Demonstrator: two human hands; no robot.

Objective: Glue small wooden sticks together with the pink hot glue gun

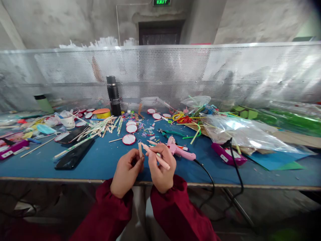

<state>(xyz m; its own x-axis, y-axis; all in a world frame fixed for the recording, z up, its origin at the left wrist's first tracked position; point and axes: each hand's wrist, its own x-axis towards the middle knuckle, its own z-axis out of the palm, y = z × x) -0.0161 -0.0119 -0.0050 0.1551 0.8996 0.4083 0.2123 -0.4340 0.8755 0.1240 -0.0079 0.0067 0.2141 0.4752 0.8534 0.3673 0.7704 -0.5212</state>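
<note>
Between the thumb and fingers of my left hand (127,172) a short, flat wooden craft stick (140,149) is pinched, standing nearly upright. My right hand (162,169) grips a pale pink pen (160,160) like a writing tool, its tip close to the stick's upper part. Whether the tip touches the wood I cannot tell. A pink glue gun (184,153) lies just right of my right hand, its black cable running off the table's front edge. Round white discs with red rims (128,139) lie beyond my left hand.
Left of my hands lie a black phone (75,155) and a pile of wooden sticks (105,126). A black bottle (114,97) stands behind. Green-handled pliers (173,133), clear plastic bags (245,132) and a purple power strip (229,155) are to the right. A perforated metal screen (160,73) borders the back.
</note>
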